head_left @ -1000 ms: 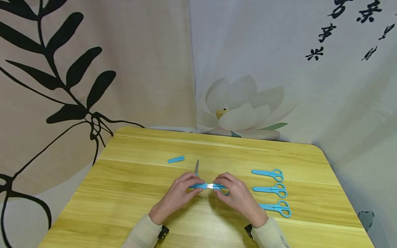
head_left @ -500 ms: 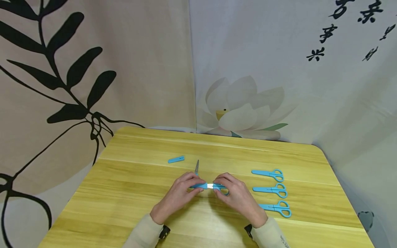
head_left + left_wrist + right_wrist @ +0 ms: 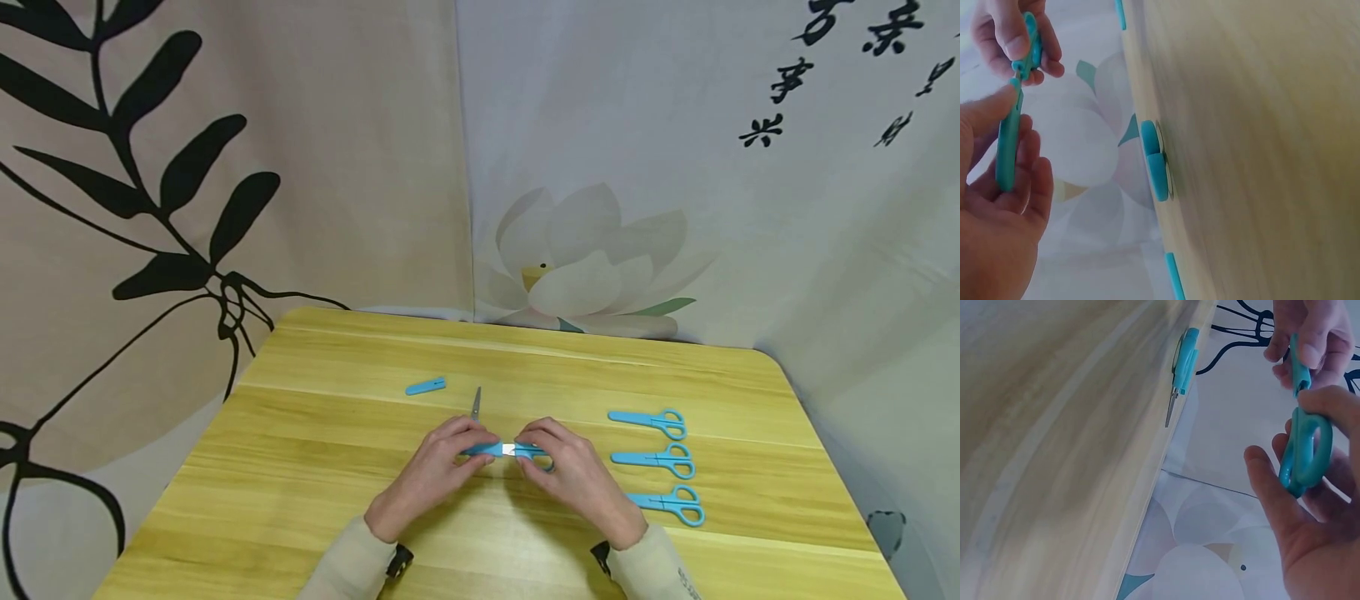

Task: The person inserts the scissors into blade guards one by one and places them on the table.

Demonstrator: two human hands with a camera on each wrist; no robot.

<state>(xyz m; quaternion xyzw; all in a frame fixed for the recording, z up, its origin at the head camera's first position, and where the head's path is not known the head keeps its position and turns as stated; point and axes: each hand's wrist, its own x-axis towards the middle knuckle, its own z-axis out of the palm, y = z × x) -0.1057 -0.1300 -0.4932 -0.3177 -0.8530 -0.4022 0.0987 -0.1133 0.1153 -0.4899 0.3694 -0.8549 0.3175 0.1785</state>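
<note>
Where the wood-grain table comes to its near middle, the two hands sit close together without touching. The left hand pinches a blue blade sheath; the right hand grips the handles of blue scissors, whose blade runs partly into that sheath — a strip of bright metal shows between. Holding opposite ends probably keeps both parts in line and fingers off the steel. Around three o'clock from them, three sheathed scissors lie in a column, handles to the right, seemingly parked clear. At eleven o'clock, just beyond the left hand, bare-bladed scissors point away; at ten o'clock rests a loose sheath, perhaps theirs.
</note>
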